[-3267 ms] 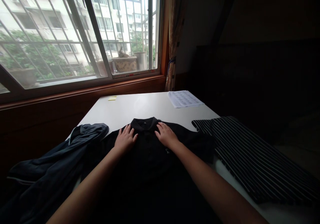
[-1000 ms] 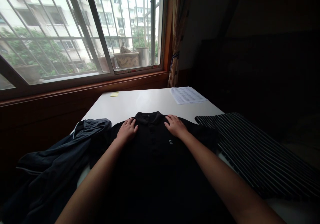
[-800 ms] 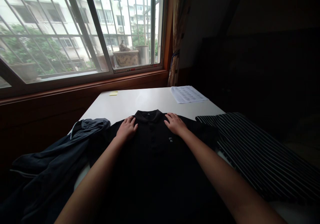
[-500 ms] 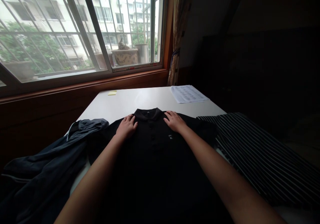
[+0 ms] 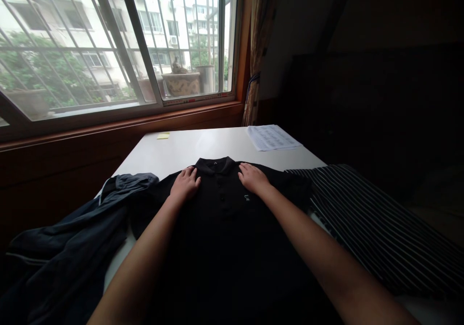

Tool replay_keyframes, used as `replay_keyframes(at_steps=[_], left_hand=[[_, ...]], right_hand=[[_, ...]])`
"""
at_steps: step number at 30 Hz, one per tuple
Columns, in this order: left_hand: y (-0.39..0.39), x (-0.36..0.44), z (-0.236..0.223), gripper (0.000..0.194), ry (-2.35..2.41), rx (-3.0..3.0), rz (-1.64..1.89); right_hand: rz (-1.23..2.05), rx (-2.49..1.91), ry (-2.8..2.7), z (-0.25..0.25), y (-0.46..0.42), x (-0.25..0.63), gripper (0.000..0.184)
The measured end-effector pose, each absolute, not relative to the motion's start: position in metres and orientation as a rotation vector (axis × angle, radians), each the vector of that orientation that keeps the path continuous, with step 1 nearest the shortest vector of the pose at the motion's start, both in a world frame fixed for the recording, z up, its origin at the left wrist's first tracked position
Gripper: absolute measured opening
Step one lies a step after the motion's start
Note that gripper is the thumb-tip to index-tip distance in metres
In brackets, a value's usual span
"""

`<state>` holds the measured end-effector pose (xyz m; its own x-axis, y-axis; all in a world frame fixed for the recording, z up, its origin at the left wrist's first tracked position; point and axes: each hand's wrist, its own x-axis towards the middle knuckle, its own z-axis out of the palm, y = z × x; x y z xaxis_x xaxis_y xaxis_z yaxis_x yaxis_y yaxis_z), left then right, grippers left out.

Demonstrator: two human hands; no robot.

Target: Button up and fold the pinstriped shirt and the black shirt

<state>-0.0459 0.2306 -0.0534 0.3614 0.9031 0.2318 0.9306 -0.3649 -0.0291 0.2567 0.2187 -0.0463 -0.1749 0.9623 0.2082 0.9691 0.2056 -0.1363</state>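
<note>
A black polo shirt (image 5: 221,238) lies spread front side up, its collar toward the window and a small white logo on the chest. My left hand (image 5: 185,182) rests on its left shoulder, just beside the collar, fingers stretched out over the cloth. On the opposite shoulder lies my right hand (image 5: 253,177), also flat with the fingers extended. Neither hand visibly grips the fabric. The lower part of the shirt fades into shadow between my forearms.
Under the shirt is a white table (image 5: 217,143). A crumpled dark grey-blue garment (image 5: 83,228) lies at the left, a black-and-white striped cloth (image 5: 377,218) at the right. Printed sheets (image 5: 273,137) and a yellow sticky note (image 5: 163,135) sit at the far end, below a barred window (image 5: 108,49).
Both hands stay on the shirt's shoulders, almost still. The whole view has shifted only very slightly.
</note>
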Motion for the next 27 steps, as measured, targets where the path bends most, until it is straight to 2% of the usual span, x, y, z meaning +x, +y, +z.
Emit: replay_keyframes(at_steps=[4, 10, 27], left_hand=[[0.231, -0.045, -0.053, 0.061, -1.666, -2.454, -0.267], [0.229, -0.047, -0.053, 0.060, -1.648, -2.471, -0.276], [0.200, -0.045, -0.048, 0.056, -1.648, -2.517, -0.267]], right_hand=[[-0.029, -1.817, -2.249, -0.046, 0.186, 0.223, 0.054], [0.079, -1.606, -2.400, -0.054, 0.119, 0.192, 0.070], [0.120, -1.583, -2.488, -0.047, 0.033, 0.258, 0.067]])
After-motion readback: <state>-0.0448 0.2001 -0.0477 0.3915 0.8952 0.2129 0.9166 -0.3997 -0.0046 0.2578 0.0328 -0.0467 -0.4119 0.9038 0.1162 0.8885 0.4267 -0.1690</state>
